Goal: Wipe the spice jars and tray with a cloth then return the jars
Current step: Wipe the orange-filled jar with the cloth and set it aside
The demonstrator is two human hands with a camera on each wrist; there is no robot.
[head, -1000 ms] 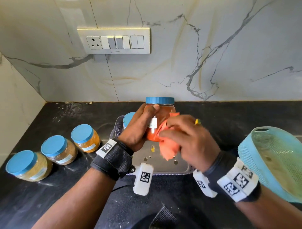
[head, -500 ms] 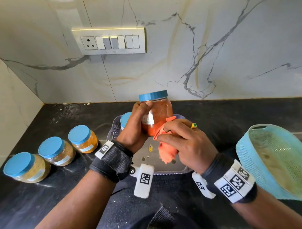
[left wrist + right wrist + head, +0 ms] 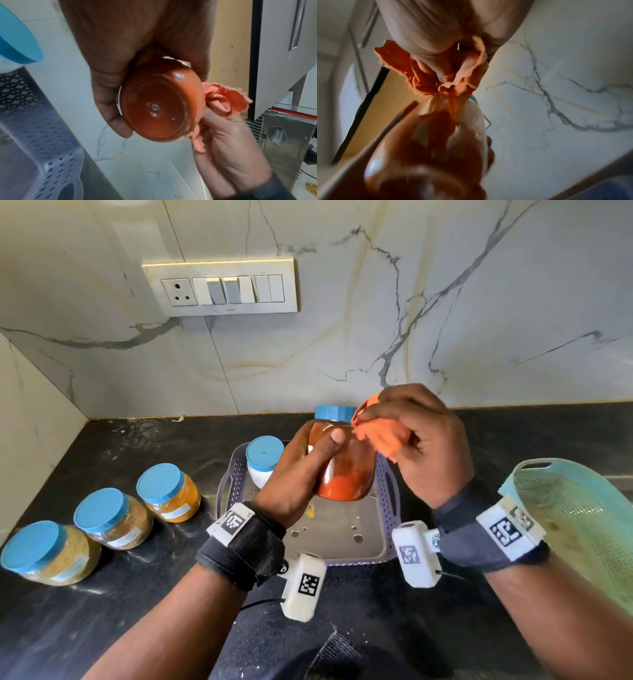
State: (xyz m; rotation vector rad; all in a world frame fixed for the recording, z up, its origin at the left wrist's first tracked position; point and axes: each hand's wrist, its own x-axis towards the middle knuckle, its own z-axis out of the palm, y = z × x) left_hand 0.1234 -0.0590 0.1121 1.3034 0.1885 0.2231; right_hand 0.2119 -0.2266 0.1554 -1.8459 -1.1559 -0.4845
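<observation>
A: Starting at the left: three clear plastic jars with blue lids (image 3: 113, 518), yellow-brown spices inside, stand in a diagonal row on the black stone counter (image 3: 102, 628). A switch panel (image 3: 222, 287) sits on the veined marble wall.

B: Centre?

A: Grey perforated plastic tray (image 3: 346, 539), smooth floor, lattice walls. A blue-lidded jar of white powder (image 3: 262, 462) stands in its far left corner, close behind the left hand (image 3: 294, 484).

B: And that hand?

A: Wrapped round the clear jar of red-orange powder (image 3: 346, 470), thumb across the front. Jar held above the tray, long axis near upright, blue lid tipped slightly away; the left wrist view shows its round base (image 3: 154, 111).

B: Right side?

A: Right hand (image 3: 424, 440) clenched on a bunched orange cloth (image 3: 383, 436), pressed to the jar's shoulder under the lid. A teal mesh plastic basket (image 3: 582, 529) sits at the far right edge.
</observation>
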